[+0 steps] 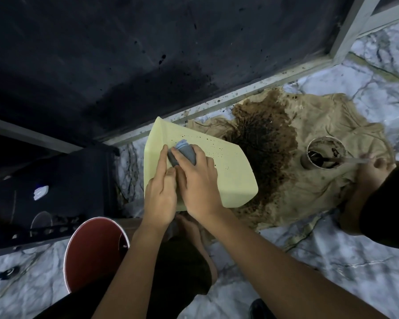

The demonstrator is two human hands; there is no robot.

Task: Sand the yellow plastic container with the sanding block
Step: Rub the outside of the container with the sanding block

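Both bare forearms (129, 261) reach up from the lower edge to the pale yellow plastic container (228, 178), which lies flat-side-up on the marble floor (309, 261), its far corner over a brown-stained beige cloth (332, 125). The right hand (198, 180) curls over the small grey sanding block (182, 154), pressing it on the upper face. The left hand (160, 196) lies alongside, fingers mostly straight, index finger against the block. The shell looks light, hollow and slick, likely to slide or flex, so bracing it near a stiff edge seems best.

White marble floor (332, 261); dark speckled panel (124, 54) in grey frame (346, 31); dim light.
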